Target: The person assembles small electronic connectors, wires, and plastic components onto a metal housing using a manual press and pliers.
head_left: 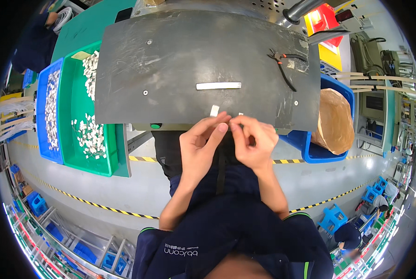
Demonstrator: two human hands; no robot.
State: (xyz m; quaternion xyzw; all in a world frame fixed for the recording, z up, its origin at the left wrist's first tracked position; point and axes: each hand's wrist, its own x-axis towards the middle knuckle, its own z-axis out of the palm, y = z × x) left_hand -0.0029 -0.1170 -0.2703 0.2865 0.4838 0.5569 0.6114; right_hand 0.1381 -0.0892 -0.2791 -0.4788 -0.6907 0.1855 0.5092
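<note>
My left hand (198,145) and my right hand (255,142) meet at the front edge of the dark metal worktop, thumbs and index fingers pinched close together. What the fingertips pinch is too small and covered to make out. Just beyond the left fingers shows a small white block-like piece (214,110); whether it is held or lies on the worktop I cannot tell. A smaller white bit (240,114) peeks out above the right index finger. Farther back, a narrow white strip (218,85) lies crosswise on the worktop (180,51), apart from both hands.
Orange-and-black cutting pliers (282,65) lie open at the worktop's right. On the left, a green bin (68,93) and a blue bin (54,157) hold many small white parts. A brown paper liner (333,122) fills a blue crate (305,148) at the right.
</note>
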